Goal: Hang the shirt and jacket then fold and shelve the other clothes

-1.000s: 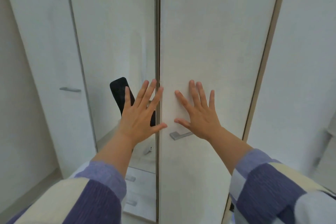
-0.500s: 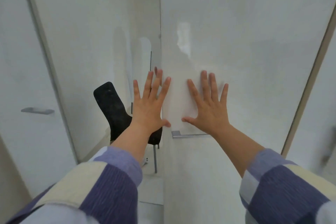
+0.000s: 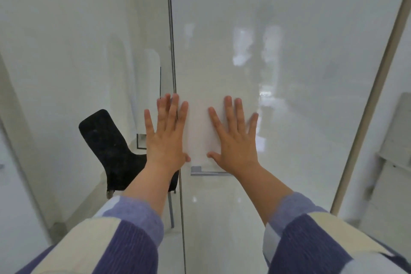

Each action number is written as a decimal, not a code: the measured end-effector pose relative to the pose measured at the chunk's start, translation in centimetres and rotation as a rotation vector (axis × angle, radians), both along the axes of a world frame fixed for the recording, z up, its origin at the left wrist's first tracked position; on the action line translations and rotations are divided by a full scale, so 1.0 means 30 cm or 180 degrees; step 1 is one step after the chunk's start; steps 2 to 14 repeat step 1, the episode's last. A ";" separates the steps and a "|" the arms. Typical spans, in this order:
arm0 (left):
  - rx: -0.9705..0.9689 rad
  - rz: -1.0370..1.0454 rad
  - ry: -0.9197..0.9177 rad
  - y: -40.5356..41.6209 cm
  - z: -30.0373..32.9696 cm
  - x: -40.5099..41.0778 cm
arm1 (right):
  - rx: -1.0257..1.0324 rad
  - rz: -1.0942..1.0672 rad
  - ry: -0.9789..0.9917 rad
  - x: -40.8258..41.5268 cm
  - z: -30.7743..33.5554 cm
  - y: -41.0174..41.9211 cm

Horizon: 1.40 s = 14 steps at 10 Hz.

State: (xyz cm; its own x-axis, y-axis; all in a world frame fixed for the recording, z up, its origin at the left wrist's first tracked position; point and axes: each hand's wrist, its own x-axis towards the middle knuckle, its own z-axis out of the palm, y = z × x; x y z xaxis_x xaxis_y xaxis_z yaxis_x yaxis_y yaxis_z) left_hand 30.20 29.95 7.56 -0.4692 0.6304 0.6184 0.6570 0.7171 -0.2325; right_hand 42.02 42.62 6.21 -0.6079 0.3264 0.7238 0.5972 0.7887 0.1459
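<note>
Your left hand [image 3: 165, 140] and right hand [image 3: 235, 140] lie flat, fingers spread, empty, on the glossy white wardrobe door [image 3: 289, 73], your right wrist hiding part of its grey metal handle [image 3: 200, 172].

A home bedroom: glossy white wardrobe doors [image 3: 289, 73], black chair [image 3: 111, 151].

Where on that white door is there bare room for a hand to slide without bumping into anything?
The door panel is bare above both hands and rightward to its beige edge strip. A narrow bare patch lies between the left hand and right hand. It is crowded below, where the metal handle sits under the right hand, and leftward by the seam.
</note>
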 end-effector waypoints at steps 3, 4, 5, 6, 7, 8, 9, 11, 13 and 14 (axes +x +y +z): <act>0.0052 -0.0078 0.0145 -0.034 -0.079 0.078 | -0.0288 0.0482 0.0340 0.034 -0.031 -0.063; 0.0052 -0.0078 0.0145 -0.034 -0.079 0.078 | -0.0288 0.0482 0.0340 0.034 -0.031 -0.063; 0.0052 -0.0078 0.0145 -0.034 -0.079 0.078 | -0.0288 0.0482 0.0340 0.034 -0.031 -0.063; 0.0052 -0.0078 0.0145 -0.034 -0.079 0.078 | -0.0288 0.0482 0.0340 0.034 -0.031 -0.063; 0.0052 -0.0078 0.0145 -0.034 -0.079 0.078 | -0.0288 0.0482 0.0340 0.034 -0.031 -0.063; 0.0052 -0.0078 0.0145 -0.034 -0.079 0.078 | -0.0288 0.0482 0.0340 0.034 -0.031 -0.063; 0.0052 -0.0078 0.0145 -0.034 -0.079 0.078 | -0.0288 0.0482 0.0340 0.034 -0.031 -0.063; 0.0052 -0.0078 0.0145 -0.034 -0.079 0.078 | -0.0288 0.0482 0.0340 0.034 -0.031 -0.063; 0.0052 -0.0078 0.0145 -0.034 -0.079 0.078 | -0.0288 0.0482 0.0340 0.034 -0.031 -0.063; 0.0052 -0.0078 0.0145 -0.034 -0.079 0.078 | -0.0288 0.0482 0.0340 0.034 -0.031 -0.063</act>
